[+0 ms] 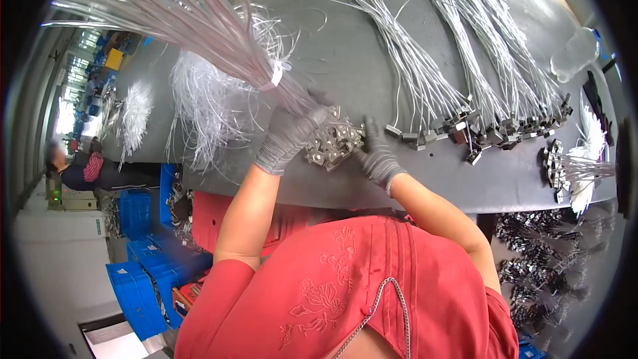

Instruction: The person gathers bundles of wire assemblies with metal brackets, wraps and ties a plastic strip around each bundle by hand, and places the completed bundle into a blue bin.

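My left hand [287, 136], in a grey glove, is wrapped round a thick bundle of clear wires [246, 60] just above its metal ends. A white tie [276, 74] circles the bundle higher up. The clustered metal parts [332, 143] at its lower end lie between my two hands. My right hand [380, 158], also gloved in grey, is beside that cluster with its fingers apart, the tips near or touching the metal parts. Its palm side is partly hidden.
Several wire bundles [425, 73] with metal ends lie on the grey table [345, 60] to the right. Loose clear strands [206, 103] lie at left. Blue crates [136, 296] stand below left. Another person [93, 167] is at far left. More bundles [551, 272] are below right.
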### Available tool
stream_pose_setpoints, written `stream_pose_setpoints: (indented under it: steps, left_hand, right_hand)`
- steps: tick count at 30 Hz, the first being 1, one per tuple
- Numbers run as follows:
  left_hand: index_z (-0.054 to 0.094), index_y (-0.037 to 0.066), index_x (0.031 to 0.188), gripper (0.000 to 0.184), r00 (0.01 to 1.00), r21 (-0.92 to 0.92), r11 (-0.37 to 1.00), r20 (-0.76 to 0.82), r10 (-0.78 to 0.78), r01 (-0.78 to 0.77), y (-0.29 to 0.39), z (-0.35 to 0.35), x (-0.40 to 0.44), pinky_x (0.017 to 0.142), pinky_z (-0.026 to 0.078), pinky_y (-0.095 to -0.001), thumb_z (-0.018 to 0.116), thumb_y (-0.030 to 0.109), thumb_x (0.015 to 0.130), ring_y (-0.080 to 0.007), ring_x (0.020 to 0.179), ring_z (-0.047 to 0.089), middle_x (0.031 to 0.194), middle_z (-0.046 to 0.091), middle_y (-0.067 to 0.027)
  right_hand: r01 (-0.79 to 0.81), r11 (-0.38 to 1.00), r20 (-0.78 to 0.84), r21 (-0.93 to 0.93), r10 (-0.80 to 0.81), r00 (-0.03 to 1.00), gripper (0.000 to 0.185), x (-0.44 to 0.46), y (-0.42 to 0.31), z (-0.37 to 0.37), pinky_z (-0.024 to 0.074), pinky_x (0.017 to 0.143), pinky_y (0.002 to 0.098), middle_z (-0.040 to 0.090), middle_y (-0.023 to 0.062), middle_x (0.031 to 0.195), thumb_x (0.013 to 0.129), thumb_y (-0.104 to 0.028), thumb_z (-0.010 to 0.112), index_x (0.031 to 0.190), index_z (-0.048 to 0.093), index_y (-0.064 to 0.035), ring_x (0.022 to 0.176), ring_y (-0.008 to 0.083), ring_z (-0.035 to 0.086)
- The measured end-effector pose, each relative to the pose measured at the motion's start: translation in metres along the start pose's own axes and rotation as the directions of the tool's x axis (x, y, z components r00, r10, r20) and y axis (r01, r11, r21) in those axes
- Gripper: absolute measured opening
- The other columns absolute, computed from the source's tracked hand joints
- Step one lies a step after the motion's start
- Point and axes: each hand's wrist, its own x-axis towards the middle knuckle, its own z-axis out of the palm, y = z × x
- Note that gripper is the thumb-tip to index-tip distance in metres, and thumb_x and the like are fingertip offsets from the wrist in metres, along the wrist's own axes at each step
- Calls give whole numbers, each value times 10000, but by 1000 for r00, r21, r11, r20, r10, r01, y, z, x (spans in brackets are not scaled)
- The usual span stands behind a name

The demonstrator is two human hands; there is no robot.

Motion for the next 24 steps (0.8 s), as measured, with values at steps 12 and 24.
stream_pose_setpoints:
  steps: [12, 24]
  left_hand:
    - [556, 20, 935, 188, 993, 168, 979, 6, 116, -115, -1, 11, 3, 675, 438, -283, 590, 160, 813, -136, 763, 557, 855, 592, -40]
    - [537, 38, 918, 111, 439, -173, 983, 880, 179, -55, 71, 132, -85, 618, 432, -249, 582, 59, 819, -95, 690, 499, 741, 521, -12]
  right_hand:
    - [328, 932, 26, 151, -336, 942, 917, 16, -135, -117, 276, 1032, 360, 283, 255, 1372, 739, -347, 677, 1404, 113, -61, 1291, 330, 279]
    - [507, 862, -652, -26, -399, 645, 778, -134, -237, -197, 357, 834, 303, 428, 170, 1088, 700, -338, 705, 1209, 249, 33, 998, 237, 427]
